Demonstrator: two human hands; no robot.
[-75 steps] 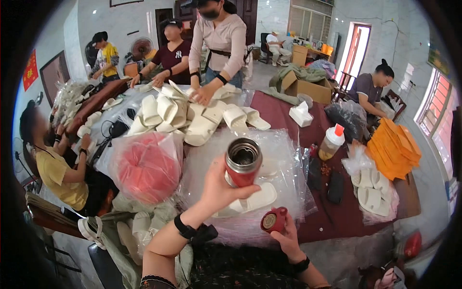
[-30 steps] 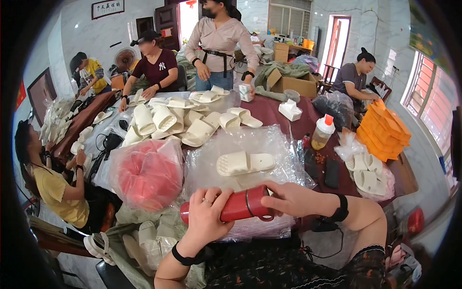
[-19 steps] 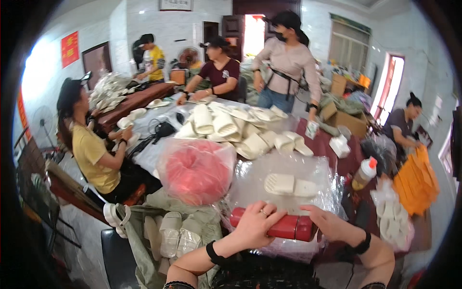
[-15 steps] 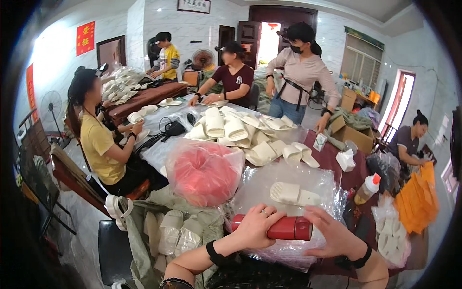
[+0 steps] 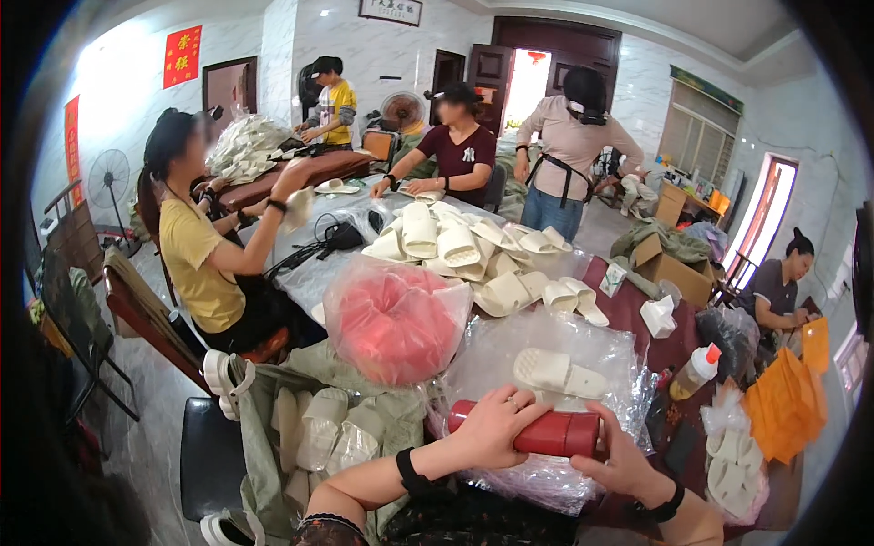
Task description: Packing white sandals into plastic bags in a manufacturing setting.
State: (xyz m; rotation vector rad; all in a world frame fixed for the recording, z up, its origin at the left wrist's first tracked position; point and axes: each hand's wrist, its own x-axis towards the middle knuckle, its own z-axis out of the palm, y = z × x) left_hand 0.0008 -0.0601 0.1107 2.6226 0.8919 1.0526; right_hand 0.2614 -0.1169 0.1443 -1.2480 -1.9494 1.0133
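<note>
My left hand [image 5: 496, 428] is wrapped over the body of a red thermos flask [image 5: 558, 434], which lies sideways above the plastic bags. At the flask's right end my right hand [image 5: 624, 460] closes its thumb and fingers around the end. Just beyond the flask, a cream slipper [image 5: 557, 373] lies on clear plastic bags [image 5: 487, 344]. A clear bag with something pink-red [image 5: 396, 323] inside sits to the left of them.
A heap of cream slippers [image 5: 455, 241] covers the table's middle. To the right stand a bottle with a red cap [image 5: 696, 371], a white tissue pack [image 5: 658, 317] and orange bags [image 5: 785, 396]. A green sack of slippers [image 5: 264, 446] is at lower left. Several people work around.
My right hand has come in from beside the flask and closed on its right end. The person in yellow has raised a slipper; the standing person has turned their head.
</note>
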